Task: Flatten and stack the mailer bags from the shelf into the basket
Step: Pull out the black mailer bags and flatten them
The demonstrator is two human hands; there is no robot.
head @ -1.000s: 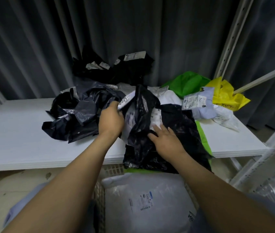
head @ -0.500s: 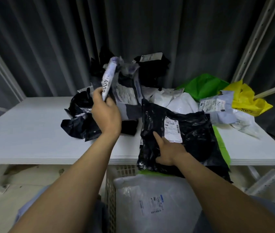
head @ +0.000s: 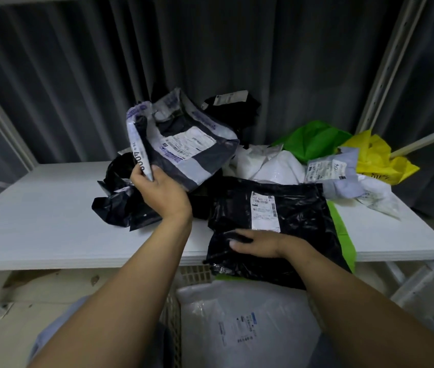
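1. Head view, hands: the left hand (head: 161, 193) pinches the edge of a grey-and-white mailer bag (head: 184, 144) between thumb and fingers and holds it up above the shelf (head: 51, 221). The right hand (head: 259, 241) lies flat, fingers straight and gripping nothing, on a black mailer bag (head: 271, 224) spread at the shelf's front edge over a green bag (head: 343, 235).
2. Head view, progress: the job looks to be at an early stage. One white mailer (head: 245, 320) lies flat in the basket (head: 194, 273) below the shelf. The black bag looks pressed nearly flat but is not yet in the basket. Crumpled black bags (head: 122, 205), white bags (head: 271, 166), a pale blue mailer (head: 335, 171) and a yellow bag (head: 378, 160) wait on the shelf.
3. Head view, change: half a second ago the grey-and-white bag was bunched and narrow in the left hand; now it has opened out, with its label facing the camera. The right hand has slid toward the black bag's lower left part and now lies crosswise.
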